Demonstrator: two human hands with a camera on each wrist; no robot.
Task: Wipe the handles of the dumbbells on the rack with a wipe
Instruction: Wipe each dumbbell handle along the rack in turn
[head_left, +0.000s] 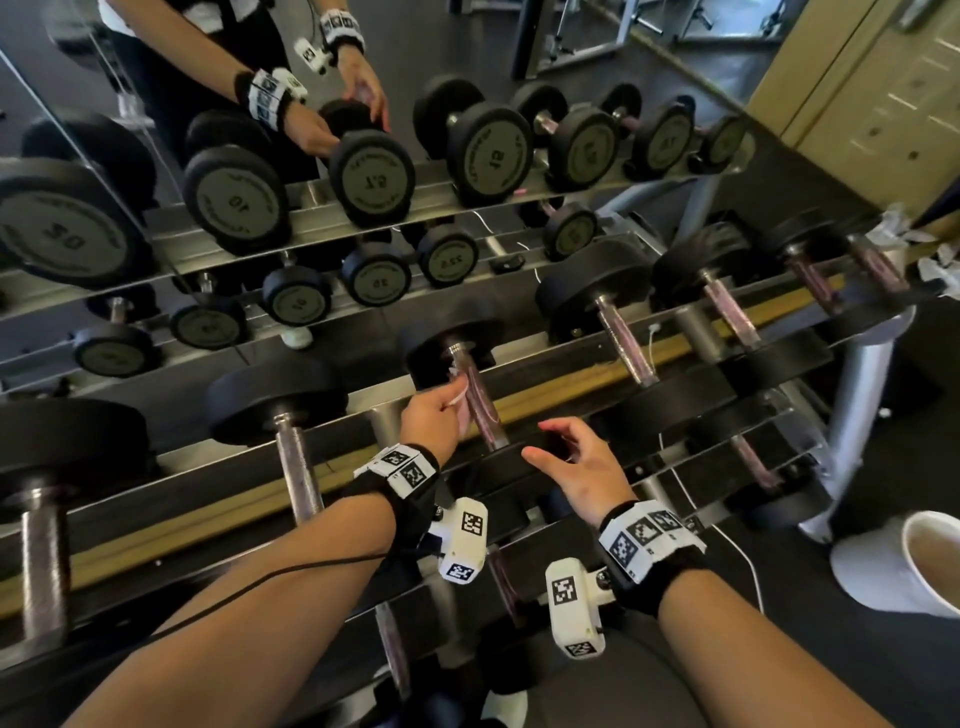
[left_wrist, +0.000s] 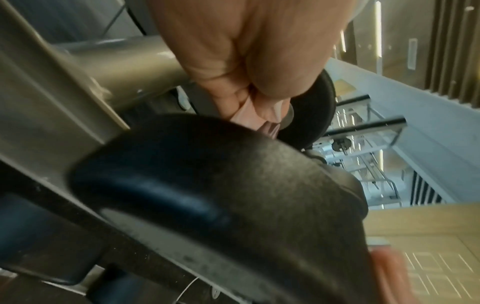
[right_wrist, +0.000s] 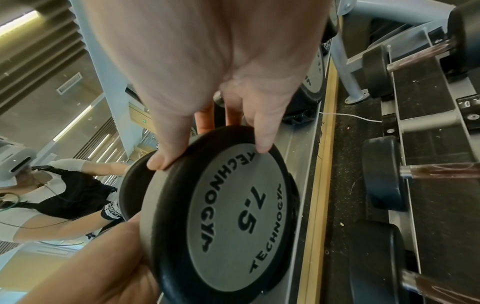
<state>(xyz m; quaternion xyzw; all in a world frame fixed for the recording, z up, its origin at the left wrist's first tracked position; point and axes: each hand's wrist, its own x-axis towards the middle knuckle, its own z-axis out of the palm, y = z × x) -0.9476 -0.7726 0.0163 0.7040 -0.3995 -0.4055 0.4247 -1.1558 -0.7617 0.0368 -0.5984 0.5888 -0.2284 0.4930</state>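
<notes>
Rubber/steel item: 7.5 dumbbell (head_left: 470, 400), top tier of rack (head_left: 597, 376), w/ others either side.
Handle (head_left: 480, 402): pinkish-tinted bar betw. two black heads; runs away from viewer.
Wipe (head_left: 457, 397): thin pale scrap, pinched in left hand (head_left: 434, 423) against handle's upper part, near far head. Left wrist view shows it bunched in curled fingertips (left_wrist: 270, 109).
Right hand (head_left: 582, 470): fingers spread over near head (right_wrist: 221, 216), thumb and fingertips hooked on its rim (steadying, prob.).
Risk 1: wipe is small and crumpled; could slip out of the pinch or tear on knurling, leaving bare fingers rubbing steel.
Risk 2: only the top side of bar may get cleaned unless the dumbbell is turned; underside not visible.
Risk 3: if right hand rolls the head too hard, wt could shift on its cradle and nip left fingers against far head.
Risk 4: loose white cable (head_left: 652, 343) on rack could snag.
Remaining: neighbouring handles, status cannot tell.
</notes>
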